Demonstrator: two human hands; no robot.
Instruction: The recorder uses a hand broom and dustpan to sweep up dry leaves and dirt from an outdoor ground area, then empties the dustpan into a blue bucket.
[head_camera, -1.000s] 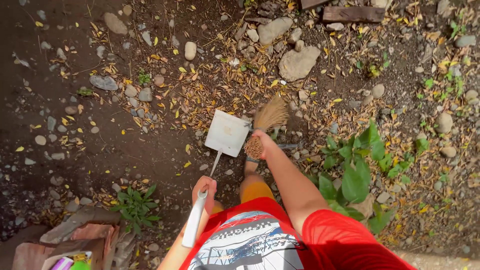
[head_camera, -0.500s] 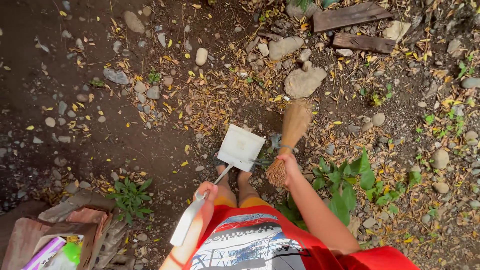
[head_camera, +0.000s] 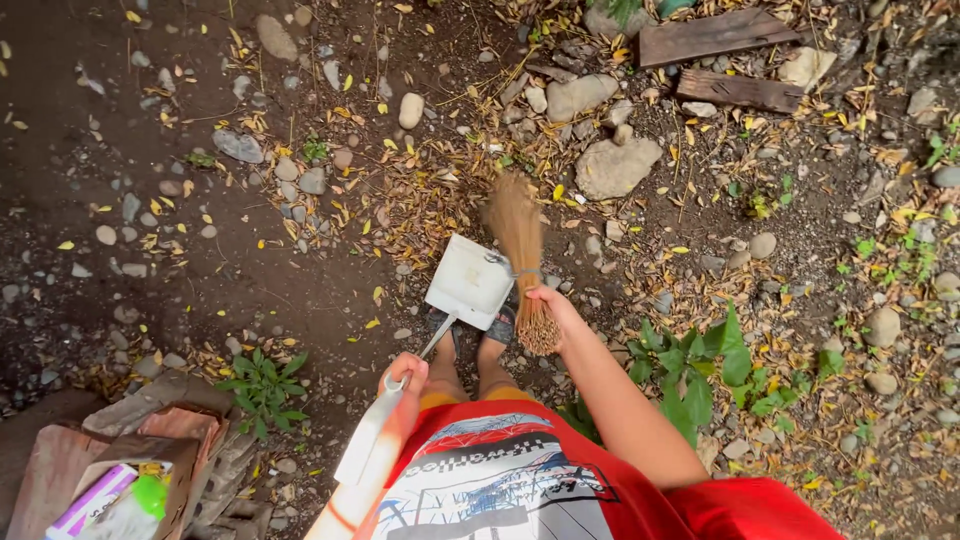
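Note:
I look straight down at dirt ground strewn with dry leaves and stones. My left hand (head_camera: 405, 375) grips the white handle of a long-handled dustpan, whose white pan (head_camera: 468, 281) rests on the ground just in front of my feet. My right hand (head_camera: 552, 304) holds a short straw hand broom (head_camera: 520, 240) near its bound end. The broom's bristles point away from me and are blurred, beside the pan's far right corner. A heap of dry yellow-brown leaves (head_camera: 420, 205) lies just beyond the pan.
A large grey rock (head_camera: 615, 167) and smaller stones lie beyond the broom. Two wooden boards (head_camera: 715, 55) sit at the top right. Green leafy plants (head_camera: 700, 365) grow at my right, a small weed (head_camera: 262, 385) at my left. A cardboard box (head_camera: 130, 475) with packaging stands at the bottom left.
The broom has swung left, from right of the pan to across its far right corner. The pan shifted slightly left and away. My view tilted a little.

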